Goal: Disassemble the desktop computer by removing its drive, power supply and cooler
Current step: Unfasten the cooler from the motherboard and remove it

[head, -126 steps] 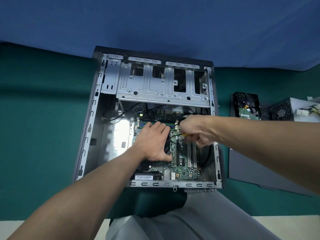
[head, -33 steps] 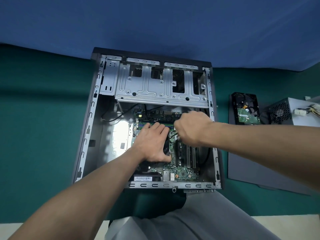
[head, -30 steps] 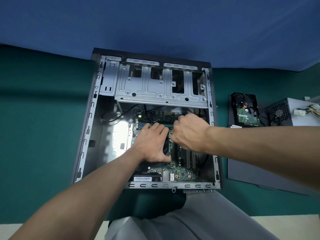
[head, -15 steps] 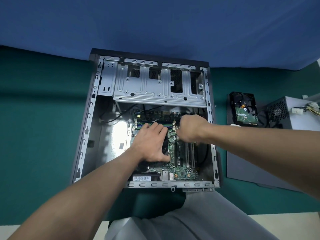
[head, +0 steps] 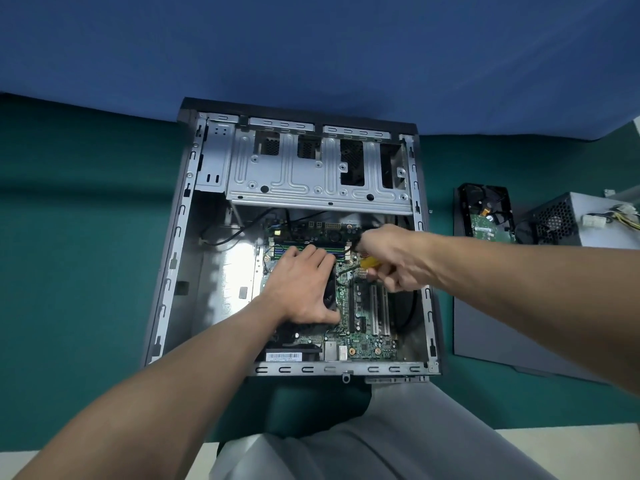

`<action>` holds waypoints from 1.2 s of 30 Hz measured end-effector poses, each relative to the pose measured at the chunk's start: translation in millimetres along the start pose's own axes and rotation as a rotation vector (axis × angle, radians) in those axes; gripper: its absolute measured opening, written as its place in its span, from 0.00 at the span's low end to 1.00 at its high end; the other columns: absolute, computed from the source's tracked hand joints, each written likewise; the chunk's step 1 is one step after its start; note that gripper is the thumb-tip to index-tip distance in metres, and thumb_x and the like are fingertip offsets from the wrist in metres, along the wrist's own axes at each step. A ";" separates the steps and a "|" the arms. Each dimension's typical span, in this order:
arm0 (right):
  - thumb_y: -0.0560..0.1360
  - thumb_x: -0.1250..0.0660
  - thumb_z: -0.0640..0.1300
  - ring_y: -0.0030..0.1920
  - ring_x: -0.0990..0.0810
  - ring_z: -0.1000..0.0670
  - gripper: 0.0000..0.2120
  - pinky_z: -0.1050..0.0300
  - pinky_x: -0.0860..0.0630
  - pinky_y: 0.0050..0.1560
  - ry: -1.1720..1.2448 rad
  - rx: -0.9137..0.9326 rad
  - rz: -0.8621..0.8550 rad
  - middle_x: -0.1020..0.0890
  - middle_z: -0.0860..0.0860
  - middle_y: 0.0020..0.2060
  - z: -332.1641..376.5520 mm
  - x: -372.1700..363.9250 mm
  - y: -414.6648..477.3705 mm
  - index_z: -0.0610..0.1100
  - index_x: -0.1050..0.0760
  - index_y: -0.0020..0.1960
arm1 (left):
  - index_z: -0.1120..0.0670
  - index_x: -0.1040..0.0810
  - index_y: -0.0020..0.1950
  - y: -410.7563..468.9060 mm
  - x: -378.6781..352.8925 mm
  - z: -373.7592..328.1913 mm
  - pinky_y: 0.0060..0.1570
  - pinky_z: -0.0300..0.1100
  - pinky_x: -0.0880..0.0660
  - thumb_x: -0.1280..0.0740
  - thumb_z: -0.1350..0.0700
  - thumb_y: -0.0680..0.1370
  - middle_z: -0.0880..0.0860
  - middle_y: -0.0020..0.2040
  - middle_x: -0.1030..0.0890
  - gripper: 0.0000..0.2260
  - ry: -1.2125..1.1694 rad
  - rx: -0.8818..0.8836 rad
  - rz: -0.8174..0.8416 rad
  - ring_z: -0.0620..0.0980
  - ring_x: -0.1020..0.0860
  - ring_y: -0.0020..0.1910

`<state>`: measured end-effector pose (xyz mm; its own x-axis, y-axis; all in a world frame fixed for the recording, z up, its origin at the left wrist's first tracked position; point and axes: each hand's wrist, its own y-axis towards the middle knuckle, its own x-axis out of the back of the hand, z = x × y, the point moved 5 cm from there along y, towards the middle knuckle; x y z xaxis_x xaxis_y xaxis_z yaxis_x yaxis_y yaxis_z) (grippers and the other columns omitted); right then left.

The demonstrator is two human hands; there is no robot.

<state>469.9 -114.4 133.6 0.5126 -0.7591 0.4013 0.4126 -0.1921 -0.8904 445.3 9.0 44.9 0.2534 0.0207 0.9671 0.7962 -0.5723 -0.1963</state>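
Cooler [head: 330, 294]: black fan inside the open case [head: 172, 258], under my left hand [head: 303, 285], fingers straight, flat on it. Screwdriver [head: 370, 262]: yellow handle clamped in my right hand [head: 393, 259], tip just beside the cooler's right edge. Drive [head: 485, 216] and power supply [head: 585, 220]: on the table [head: 86, 244], right of the case.

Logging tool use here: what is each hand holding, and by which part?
The right hand grips a screwdriver by its yellow handle; the left hand holds nothing, resting flat on the cooler.
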 end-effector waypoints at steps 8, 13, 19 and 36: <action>0.77 0.41 0.40 0.36 0.27 0.45 0.11 0.55 0.30 0.37 -1.233 0.651 -0.298 0.28 0.47 0.35 26.8 -11.0 -27.1 0.44 0.35 0.35 | 0.55 0.31 0.58 0.0 -0.2 -0.1 0.55 0.50 0.33 0.45 0.26 0.63 0.53 0.54 0.25 0.39 -0.003 -0.001 -0.004 0.53 0.30 0.52; 0.79 0.44 0.40 0.35 0.30 0.45 0.18 0.53 0.34 0.33 -1.651 1.026 -0.290 0.33 0.47 0.30 19.8 -29.2 -42.3 0.44 0.45 0.32 | 0.55 0.31 0.57 -0.4 0.3 0.2 0.54 0.51 0.33 0.45 0.26 0.62 0.53 0.53 0.26 0.38 -0.014 0.003 -0.007 0.52 0.30 0.52; 0.79 0.39 0.44 0.22 0.32 0.54 0.10 0.65 0.38 0.19 -0.187 0.095 -0.094 0.27 0.49 0.28 8.4 0.4 -4.4 0.40 0.29 0.42 | 0.56 0.30 0.60 0.1 -1.9 0.2 0.54 0.50 0.32 0.45 0.25 0.63 0.53 0.53 0.25 0.40 -0.020 -0.002 -0.008 0.52 0.30 0.51; 0.74 0.36 0.39 0.32 0.24 0.45 0.12 0.61 0.33 0.28 -0.850 0.658 -0.239 0.27 0.47 0.30 49.6 -14.9 -25.9 0.39 0.32 0.34 | 0.57 0.28 0.60 0.5 -2.8 0.0 0.56 0.52 0.33 0.45 0.25 0.62 0.54 0.57 0.24 0.42 -0.006 0.012 -0.012 0.53 0.29 0.55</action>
<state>489.0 -67.2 161.4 0.6133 -0.0219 0.7895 0.7611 0.2835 -0.5834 445.0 8.7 42.1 0.2473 0.0322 0.9684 0.8055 -0.5623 -0.1870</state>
